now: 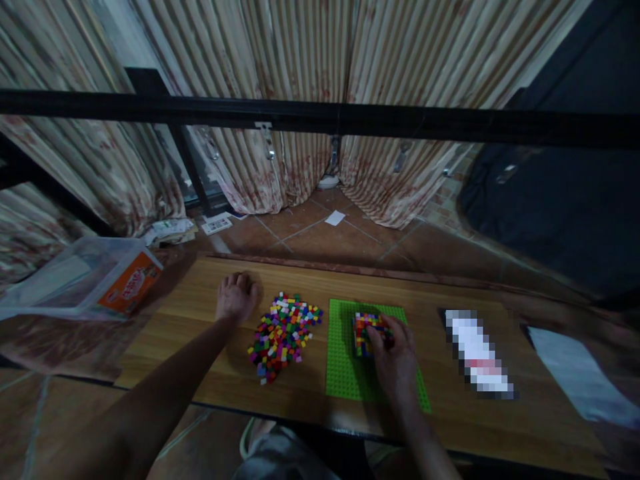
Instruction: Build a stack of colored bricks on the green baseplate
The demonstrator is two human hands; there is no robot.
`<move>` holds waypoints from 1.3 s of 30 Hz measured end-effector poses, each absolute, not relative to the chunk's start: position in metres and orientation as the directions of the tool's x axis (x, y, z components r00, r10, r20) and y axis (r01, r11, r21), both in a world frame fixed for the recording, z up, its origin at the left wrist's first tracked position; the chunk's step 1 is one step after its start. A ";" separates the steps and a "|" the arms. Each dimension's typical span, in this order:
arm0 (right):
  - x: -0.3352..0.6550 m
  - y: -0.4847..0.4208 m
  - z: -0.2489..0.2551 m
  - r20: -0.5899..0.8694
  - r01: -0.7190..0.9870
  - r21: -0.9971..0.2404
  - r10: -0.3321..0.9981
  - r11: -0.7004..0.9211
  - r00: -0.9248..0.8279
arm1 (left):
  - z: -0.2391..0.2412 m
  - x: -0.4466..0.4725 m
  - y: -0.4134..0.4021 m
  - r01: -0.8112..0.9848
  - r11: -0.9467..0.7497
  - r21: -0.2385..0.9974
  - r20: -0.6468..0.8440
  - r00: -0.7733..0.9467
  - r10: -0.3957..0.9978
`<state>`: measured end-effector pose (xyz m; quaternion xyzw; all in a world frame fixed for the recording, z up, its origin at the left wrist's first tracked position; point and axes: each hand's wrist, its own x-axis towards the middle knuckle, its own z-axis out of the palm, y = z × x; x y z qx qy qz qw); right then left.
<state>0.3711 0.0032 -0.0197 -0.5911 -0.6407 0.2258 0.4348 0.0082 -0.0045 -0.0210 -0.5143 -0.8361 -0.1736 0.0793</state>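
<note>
A green studded baseplate (pixel 343 363) lies on the wooden table (pixel 200 353). On it stands a small multicoloured block build (pixel 365 327). My right hand (pixel 395 357) rests on the plate with its fingers curled around the right side of that build. A loose pile of small coloured bricks (pixel 283 333) lies left of the plate. My left hand (pixel 236 297) sits on the table just left of the pile, fingers curled under, apparently holding nothing.
A clear plastic bin with an orange label (pixel 90 277) stands off the table's left end. A blurred white object (pixel 477 353) and a white sheet (pixel 580 380) lie at the right. A black rail (pixel 320 120) crosses above; curtains hang behind.
</note>
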 end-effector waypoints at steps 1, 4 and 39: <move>0.373 0.002 -0.019 0.299 0.576 -0.790 0.952 0.210 0.063 | -0.021 0.008 -0.005 0.884 0.416 0.213 0.311 -0.465 0.829; 0.374 -0.004 -0.013 0.398 0.654 -0.708 0.916 0.268 0.055 | -0.022 0.009 -0.005 0.884 0.415 0.214 0.313 -0.465 0.829; 0.302 -0.065 -0.011 0.331 0.460 -0.734 0.855 0.500 -0.400 | -0.018 0.012 -0.006 0.884 0.425 0.193 0.304 -0.466 0.831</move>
